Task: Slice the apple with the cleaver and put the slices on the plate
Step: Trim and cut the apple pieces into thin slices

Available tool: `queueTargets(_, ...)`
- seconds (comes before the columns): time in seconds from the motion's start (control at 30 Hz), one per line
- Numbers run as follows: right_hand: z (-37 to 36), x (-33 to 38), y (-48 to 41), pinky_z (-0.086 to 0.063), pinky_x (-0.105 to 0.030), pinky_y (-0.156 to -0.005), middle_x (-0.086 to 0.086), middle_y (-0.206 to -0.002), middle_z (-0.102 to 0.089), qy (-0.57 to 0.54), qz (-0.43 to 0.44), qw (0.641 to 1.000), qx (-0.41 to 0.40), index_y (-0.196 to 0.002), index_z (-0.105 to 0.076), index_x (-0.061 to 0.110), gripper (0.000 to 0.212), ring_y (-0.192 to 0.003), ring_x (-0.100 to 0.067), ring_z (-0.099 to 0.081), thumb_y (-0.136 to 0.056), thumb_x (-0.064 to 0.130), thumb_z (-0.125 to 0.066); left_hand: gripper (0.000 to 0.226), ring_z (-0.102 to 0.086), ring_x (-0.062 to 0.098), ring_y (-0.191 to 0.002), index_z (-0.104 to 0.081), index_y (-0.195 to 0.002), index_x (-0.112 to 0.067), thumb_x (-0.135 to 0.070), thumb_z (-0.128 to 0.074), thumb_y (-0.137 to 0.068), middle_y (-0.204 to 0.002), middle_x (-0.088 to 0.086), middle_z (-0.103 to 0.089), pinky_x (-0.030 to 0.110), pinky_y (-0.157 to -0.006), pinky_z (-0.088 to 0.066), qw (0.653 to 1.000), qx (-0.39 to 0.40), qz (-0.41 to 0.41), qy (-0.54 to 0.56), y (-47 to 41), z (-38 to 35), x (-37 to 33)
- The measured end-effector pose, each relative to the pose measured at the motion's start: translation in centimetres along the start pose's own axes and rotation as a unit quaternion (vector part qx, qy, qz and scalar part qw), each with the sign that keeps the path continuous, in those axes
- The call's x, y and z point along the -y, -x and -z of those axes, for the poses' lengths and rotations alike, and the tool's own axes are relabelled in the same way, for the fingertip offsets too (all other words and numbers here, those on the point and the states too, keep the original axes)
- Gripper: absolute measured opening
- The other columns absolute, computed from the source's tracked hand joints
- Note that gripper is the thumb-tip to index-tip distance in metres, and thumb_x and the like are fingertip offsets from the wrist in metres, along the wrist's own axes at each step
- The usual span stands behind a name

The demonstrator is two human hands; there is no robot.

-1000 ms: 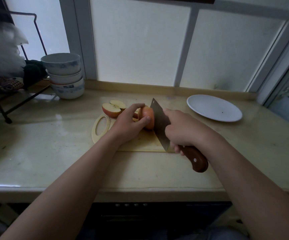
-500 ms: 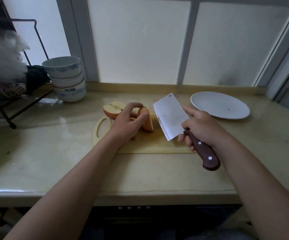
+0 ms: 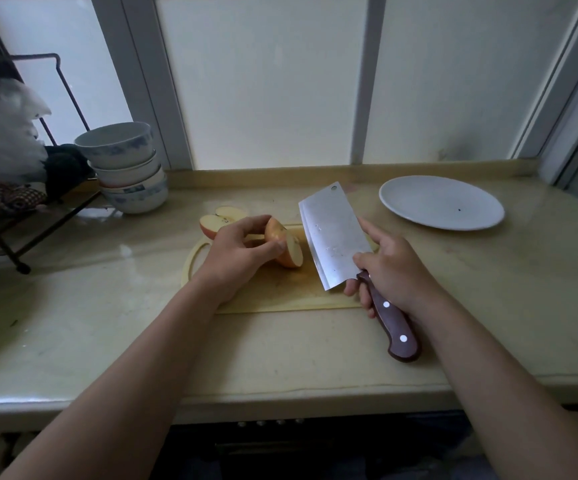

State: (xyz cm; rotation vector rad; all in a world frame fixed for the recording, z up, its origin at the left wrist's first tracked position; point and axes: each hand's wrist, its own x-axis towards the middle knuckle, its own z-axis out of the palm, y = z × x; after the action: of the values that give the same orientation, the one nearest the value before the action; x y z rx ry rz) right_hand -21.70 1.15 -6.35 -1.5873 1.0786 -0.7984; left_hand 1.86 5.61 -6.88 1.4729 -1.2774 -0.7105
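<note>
A pale cutting board (image 3: 280,292) lies on the counter. My left hand (image 3: 239,254) grips an apple piece (image 3: 285,245) on the board, cut face turned right. Two more apple pieces (image 3: 220,220) rest at the board's far left edge, cut faces up. My right hand (image 3: 389,271) holds the cleaver (image 3: 332,237) by its brown riveted handle, blade lifted and tilted flat side up, just right of the held apple piece. A white plate (image 3: 441,202) with nothing on it sits at the back right.
A stack of bowls (image 3: 124,168) stands at the back left beside a black wire rack (image 3: 20,202) holding cloths. The window frame runs along the counter's back edge. The counter's front edge is close below my forearms.
The cleaver came out of the apple, lifted and swung right, its blade turning flat side up. My left hand kept its hold and tipped the apple piece slightly.
</note>
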Motion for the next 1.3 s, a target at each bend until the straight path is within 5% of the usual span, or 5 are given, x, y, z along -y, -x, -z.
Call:
queueTargets(0.37, -0.1, -0.4, 0.1, -0.048, -0.031, -0.042, -0.027, -0.069, -0.068, -0.029, 0.009, 0.999, -0.01, -0.16, -0.032, 0.045, 0.079, -0.04, -0.026, -0.052, -0.098, -0.004, -0.041, 0.032, -0.067, 0.033, -0.102, -0.065, -0.121, -0.018, -0.014, -0.071, -0.09, -0.117, 0.018, -0.063, 0.041, -0.081, -0.061, 0.99, 0.034, 0.079, 0.108, -0.4, 1.2, -2.6)
queueTargets(0.53, -0.2, -0.2, 0.2, -0.046, -0.03, -0.04, -0.029, -0.07, -0.068, -0.034, 0.0, 0.999, -0.005, -0.159, -0.033, 0.046, 0.079, -0.039, -0.024, -0.053, -0.099, -0.004, -0.041, 0.028, -0.069, 0.028, -0.095, -0.068, -0.108, -0.008, -0.027, -0.074, -0.089, -0.11, 0.014, -0.066, 0.039, -0.074, -0.063, 0.973, 0.094, 0.202, -0.057, -2.1, 1.1, -5.1)
queueTargets(0.93, -0.2, -0.1, 0.4, -0.048, -0.031, -0.042, -0.027, -0.069, -0.066, -0.034, -0.005, 0.999, -0.022, -0.16, -0.032, 0.045, 0.078, -0.042, -0.025, -0.055, -0.099, -0.002, -0.038, 0.062, -0.062, 0.023, -0.056, -0.059, -0.073, -0.009, -0.059, -0.035, -0.099, -0.061, 0.01, -0.065, 0.03, -0.054, -0.044, 0.835, 0.053, 0.141, -0.53, -4.3, -3.5, -5.2)
queueTargets(1.13, -0.2, 0.2, 0.2, -0.049, -0.031, -0.042, -0.023, -0.068, -0.066, -0.026, -0.021, 0.999, -0.015, -0.152, -0.043, 0.043, 0.074, -0.043, -0.022, -0.055, -0.095, -0.004, -0.034, 0.038, -0.056, 0.021, -0.089, -0.068, -0.093, -0.01, -0.03, -0.039, -0.104, -0.099, 0.003, -0.057, 0.032, -0.076, -0.038, 0.903, 0.08, -0.119, -0.406, -4.1, -2.0, -2.3)
queueTargets(1.3, 0.0, 0.1, 0.0, -0.049, -0.032, -0.043, -0.021, -0.066, -0.068, -0.026, -0.03, 0.999, -0.004, -0.148, -0.046, 0.046, 0.075, -0.045, -0.023, -0.055, -0.094, -0.004, -0.035, 0.031, -0.048, 0.016, -0.11, -0.059, -0.122, -0.016, -0.031, -0.037, -0.106, -0.115, 0.0, -0.052, 0.028, -0.093, -0.033, 0.943, 0.071, -0.076, -0.315, -2.6, -2.1, -0.3)
